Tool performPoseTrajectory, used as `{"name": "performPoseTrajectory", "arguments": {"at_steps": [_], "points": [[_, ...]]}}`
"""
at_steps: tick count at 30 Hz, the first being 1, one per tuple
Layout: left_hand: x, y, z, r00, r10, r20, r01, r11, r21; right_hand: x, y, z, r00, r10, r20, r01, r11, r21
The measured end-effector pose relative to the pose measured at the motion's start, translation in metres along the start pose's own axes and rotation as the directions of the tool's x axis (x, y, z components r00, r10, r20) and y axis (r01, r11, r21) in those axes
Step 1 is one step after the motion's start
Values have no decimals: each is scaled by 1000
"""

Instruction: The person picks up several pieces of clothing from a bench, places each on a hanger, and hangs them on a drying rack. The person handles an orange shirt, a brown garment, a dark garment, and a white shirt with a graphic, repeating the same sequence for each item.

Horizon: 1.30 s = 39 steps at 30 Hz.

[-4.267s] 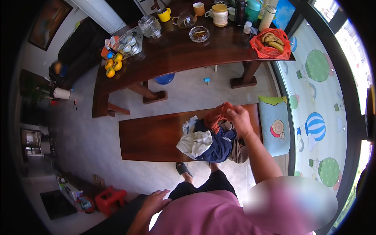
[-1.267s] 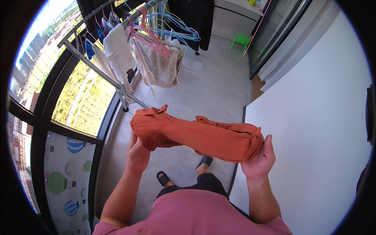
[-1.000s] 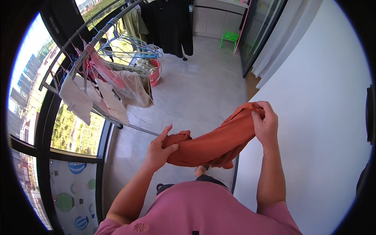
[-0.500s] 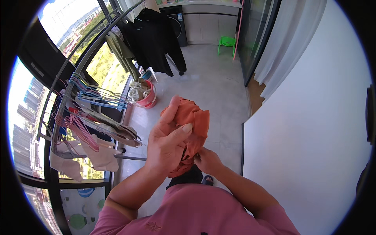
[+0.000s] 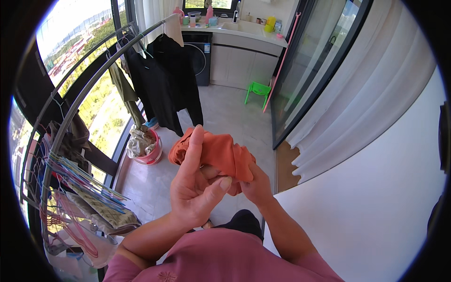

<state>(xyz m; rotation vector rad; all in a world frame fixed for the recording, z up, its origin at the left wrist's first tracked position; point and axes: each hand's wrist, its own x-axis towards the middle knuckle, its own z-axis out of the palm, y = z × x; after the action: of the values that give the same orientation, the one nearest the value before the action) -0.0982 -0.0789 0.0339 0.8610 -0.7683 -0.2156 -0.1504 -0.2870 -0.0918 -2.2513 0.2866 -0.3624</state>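
Left grip (image 5: pixel 193 190): I see thumb and forefinger spread apart, the forefinger lying across the cloth; the other fingers are partly hidden, so I cannot tell whether they clamp it.
Right grip (image 5: pixel 258 185): clamped on the cloth's right end, as I read it.
Blue hangers (image 5: pixel 91 182): bunched at far left, well apart from both hands.
Pink bucket (image 5: pixel 155 154): holds pale cloth (image 5: pixel 140 142), right of the hangers.
Black garments (image 5: pixel 159 89): hanging beyond the hands, near the bucket.
Orange garment (image 5: pixel 221 148): bunched in the air between both hands, touching each.
Step in hand: two-handed handling of the bunched garment, I judge.
Next move calls for: a steady right pinch, I think, and a surer left hold, minding loose folds.
Green chair (image 5: pixel 259 88): farthest right of these, well beyond my reach.
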Motion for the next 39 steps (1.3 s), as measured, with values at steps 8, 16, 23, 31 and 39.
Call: {"name": "performPoseTrajectory", "arguments": {"at_steps": [8, 16, 23, 31, 39], "points": [[44, -53, -143, 957, 152, -247, 109, 602, 791, 128, -17, -25, 936, -302, 182, 347, 882, -320], [44, -89, -116, 966, 44, -254, 245, 154, 957, 236, -23, 13, 755, -198, 625, -616, 110, 780], [73, -119, -112, 889, -98, -447, 456, 289, 842, 301, -10, 37, 620, -382, 685, -644, 251, 723], [90, -105, -133, 761, 184, -622, 480, 486, 730, 324, 51, 53, 67, 88, 994, -491, 870, -44], [116, -58, -129, 546, -17, -838, 660, 625, 417, 322, -34, 48, 525, -823, 215, 514, 508, 691]]}}
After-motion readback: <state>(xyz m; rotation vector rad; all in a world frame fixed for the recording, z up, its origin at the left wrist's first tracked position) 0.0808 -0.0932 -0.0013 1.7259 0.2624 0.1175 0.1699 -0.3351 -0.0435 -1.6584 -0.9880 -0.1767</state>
